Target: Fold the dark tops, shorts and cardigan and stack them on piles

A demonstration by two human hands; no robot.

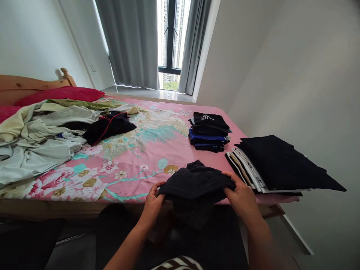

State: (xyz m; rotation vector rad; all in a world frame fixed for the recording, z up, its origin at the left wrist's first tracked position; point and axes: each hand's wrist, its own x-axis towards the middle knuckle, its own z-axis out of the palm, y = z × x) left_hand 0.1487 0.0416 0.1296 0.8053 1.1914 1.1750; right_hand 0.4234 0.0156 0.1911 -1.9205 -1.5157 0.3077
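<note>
Grip: left hand (154, 198) and right hand (240, 193) pinch a dark garment (197, 183), perhaps half-folded, by the bed's (157, 157) near edge. From it, loose clothes (53, 148) at ten o'clock seem left; small stack (209, 129) at one and larger stack (281, 165) at three look done.

I see daylight coming through the window (170, 37) at twelve o'clock, its panes (162, 37) glaring nearly white. Near six, the black cloth (194, 183) swallows light; toward eight the floor (74, 255) lies in shadow. The clothes pile (281, 165) past three looks stretched.
</note>
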